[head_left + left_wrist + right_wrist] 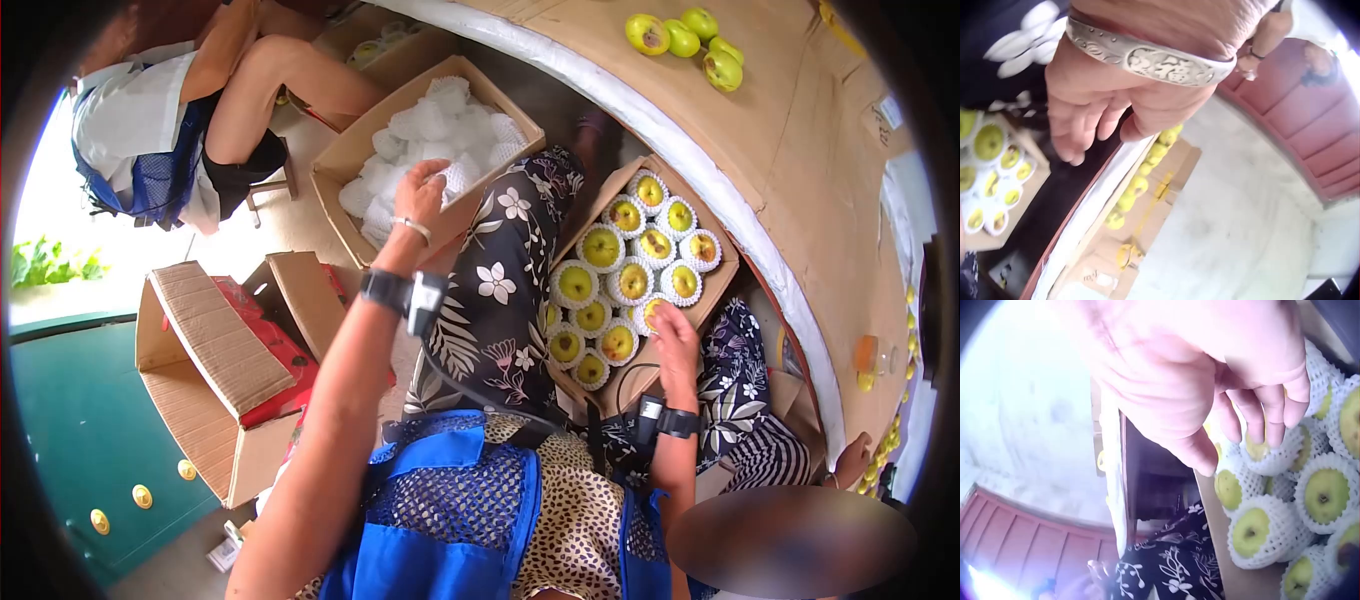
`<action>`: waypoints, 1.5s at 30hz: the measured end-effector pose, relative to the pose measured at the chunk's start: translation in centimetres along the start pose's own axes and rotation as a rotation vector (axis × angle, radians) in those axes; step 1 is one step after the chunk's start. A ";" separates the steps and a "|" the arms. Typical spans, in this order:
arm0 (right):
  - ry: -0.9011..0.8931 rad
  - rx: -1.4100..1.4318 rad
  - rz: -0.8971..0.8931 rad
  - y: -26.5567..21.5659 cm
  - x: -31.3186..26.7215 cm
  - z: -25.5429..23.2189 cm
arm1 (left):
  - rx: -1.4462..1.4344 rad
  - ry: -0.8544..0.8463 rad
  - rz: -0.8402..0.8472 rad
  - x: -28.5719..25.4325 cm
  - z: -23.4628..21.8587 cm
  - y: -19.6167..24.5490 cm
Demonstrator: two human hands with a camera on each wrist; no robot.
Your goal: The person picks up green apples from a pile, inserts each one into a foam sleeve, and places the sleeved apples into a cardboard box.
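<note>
In the head view my left hand [422, 190] is over the near edge of a carton of white foam fruit nets [425, 135]. Its fingers curve loosely, and the left wrist view has nothing between them. My right hand [676, 345] hangs at the right side of a carton [722, 270] packed with yellow-green apples [633, 281], each in a white foam net. The right wrist view places its loosely bent fingers [1229, 419] right at one netted apple [1257, 450], thumb and fingers apart. Several apples carry brown patches.
A cardboard-covered table [780, 130] with bare apples [683, 40] runs along the right. An open carton with red print [215, 340] stands at the left by a green door [80, 430]. One person [150, 120] sits at the upper left; another person's hand [852, 460] shows at lower right.
</note>
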State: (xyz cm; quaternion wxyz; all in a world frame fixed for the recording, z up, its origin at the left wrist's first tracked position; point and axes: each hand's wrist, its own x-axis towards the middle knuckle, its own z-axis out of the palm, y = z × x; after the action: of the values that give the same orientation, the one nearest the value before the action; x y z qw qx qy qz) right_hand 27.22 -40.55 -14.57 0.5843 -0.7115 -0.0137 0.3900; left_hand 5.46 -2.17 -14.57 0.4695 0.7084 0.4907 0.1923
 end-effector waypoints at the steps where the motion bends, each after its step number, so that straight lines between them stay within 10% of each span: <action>1: -0.009 0.068 -0.002 -0.2 0.0 -1.5 | 0.057 0.009 0.048 1.3 0.1 -1.4; 5: 0.064 0.206 -0.016 -3.1 -3.2 -5.0 | 0.484 -0.114 0.436 6.3 1.2 -6.3; 10: 0.120 0.301 -0.047 -3.3 -7.6 -8.4 | 0.701 -0.329 0.135 10.4 4.3 -8.5; 15: 0.157 0.407 0.046 -1.1 -9.5 -8.2 | 0.825 -0.024 -0.045 9.2 4.6 -6.4; 17: 0.152 0.395 0.037 -0.9 -9.3 -7.8 | 0.744 0.101 0.041 8.3 4.4 -4.9; 21: 0.097 0.483 -0.001 -1.4 -8.4 -6.9 | -0.641 0.151 0.062 7.9 1.1 -4.3; 23: 0.061 0.502 -0.010 -1.8 -8.0 -6.5 | -0.850 0.109 -0.104 5.3 -1.2 -0.5; 29: -0.178 0.550 -0.130 -3.6 -6.6 -2.7 | -0.719 -0.453 -0.226 -8.6 2.2 11.7; 33: -0.215 0.347 -0.168 -4.1 -6.9 4.0 | -0.732 -0.884 -0.079 -14.0 9.6 12.5; 35: -0.271 0.459 -0.171 -2.8 -6.5 6.1 | -0.873 -0.994 -0.259 -15.1 11.9 12.8; 45: -0.214 0.610 -0.134 0.6 -5.5 6.6 | -0.559 -0.804 -0.193 -15.9 14.1 9.2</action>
State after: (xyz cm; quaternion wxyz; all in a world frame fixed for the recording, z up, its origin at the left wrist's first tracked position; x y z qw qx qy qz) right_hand 19.37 -37.89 -12.24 0.7900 -0.4563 -0.0044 0.4094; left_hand 13.52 -23.51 -10.56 0.8092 0.5248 0.2638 -0.0160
